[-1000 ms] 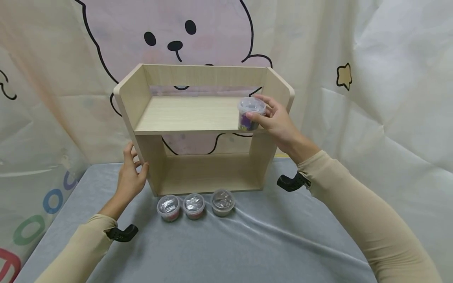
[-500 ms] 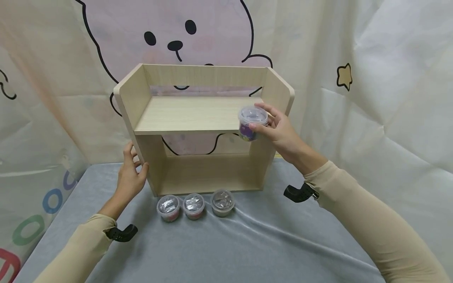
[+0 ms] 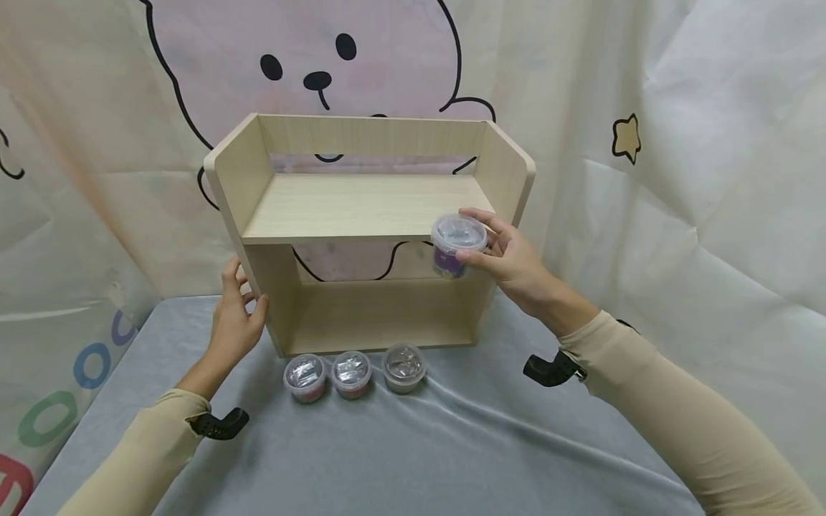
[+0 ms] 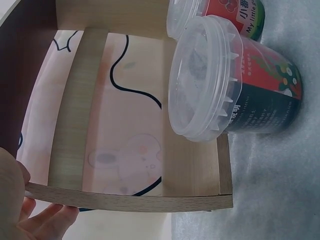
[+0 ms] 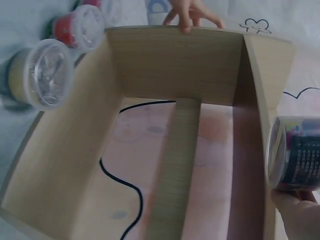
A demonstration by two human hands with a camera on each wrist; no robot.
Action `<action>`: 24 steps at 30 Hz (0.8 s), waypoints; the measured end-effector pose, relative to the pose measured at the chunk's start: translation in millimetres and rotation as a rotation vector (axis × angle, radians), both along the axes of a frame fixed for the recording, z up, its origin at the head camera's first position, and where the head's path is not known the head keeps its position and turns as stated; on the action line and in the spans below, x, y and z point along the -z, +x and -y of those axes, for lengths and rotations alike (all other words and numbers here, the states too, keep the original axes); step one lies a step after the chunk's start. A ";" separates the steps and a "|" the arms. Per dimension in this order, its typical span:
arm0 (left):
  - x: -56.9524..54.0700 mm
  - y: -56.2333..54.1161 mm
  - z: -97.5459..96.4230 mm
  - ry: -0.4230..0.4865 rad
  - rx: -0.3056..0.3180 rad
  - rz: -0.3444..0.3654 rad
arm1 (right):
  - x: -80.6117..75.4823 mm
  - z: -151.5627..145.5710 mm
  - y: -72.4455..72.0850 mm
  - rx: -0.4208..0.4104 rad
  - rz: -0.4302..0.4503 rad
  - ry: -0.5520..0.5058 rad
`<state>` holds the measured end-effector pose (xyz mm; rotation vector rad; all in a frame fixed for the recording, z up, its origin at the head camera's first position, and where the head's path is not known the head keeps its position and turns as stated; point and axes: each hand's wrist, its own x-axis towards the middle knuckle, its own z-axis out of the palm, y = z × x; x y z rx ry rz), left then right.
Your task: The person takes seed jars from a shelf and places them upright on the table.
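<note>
My right hand [image 3: 519,276] grips a small round plastic tub [image 3: 449,261] with a clear lid and a purple label, thumb in front and fingers round the far side. This tub is upright, in front of the right end of the upper board of a two-tier wooden shelf [image 3: 348,204]. In the right wrist view the tub's dark printed label [image 5: 305,160] shows beside the board's edge. My left hand [image 3: 234,326] holds the shelf's left side panel [image 4: 125,201] by its edge, thumb on one side, fingers on the other.
Three lidded tubs stand in a row on the grey cloth before the shelf: a left tub [image 3: 305,378], a middle tub [image 3: 351,375] and a right tub [image 3: 404,368]. Behind the shelf hangs a printed curtain [image 3: 574,215]. The grey cloth [image 3: 387,459] covers the table.
My right hand has come down and slightly toward me with the tub, from above the upper board to in front of its edge. My left hand keeps its hold on the panel.
</note>
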<state>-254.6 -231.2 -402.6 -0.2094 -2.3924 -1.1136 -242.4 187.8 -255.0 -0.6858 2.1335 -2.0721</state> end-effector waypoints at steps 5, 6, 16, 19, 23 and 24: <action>0.2 -0.3 0.0 0.005 -0.002 -0.001 | 15.5 -3.7 0.0 -0.031 0.001 -0.007; 0.0 0.0 -0.1 0.006 -0.002 -0.001 | 18.5 -4.4 0.0 -0.038 -0.001 -0.004; 1.5 -0.6 1.9 0.004 -0.006 -0.015 | 47.3 -12.5 -0.7 -0.091 0.023 0.036; 1.3 -0.2 1.8 0.008 -0.001 -0.018 | 57.5 -15.7 -0.5 -0.092 0.038 0.041; 0.7 0.1 0.9 0.015 -0.001 -0.013 | 72.3 -21.3 -0.5 -0.093 0.063 0.033; 0.6 0.2 0.6 0.016 -0.001 -0.012 | 76.0 -22.8 -0.6 -0.095 0.067 0.036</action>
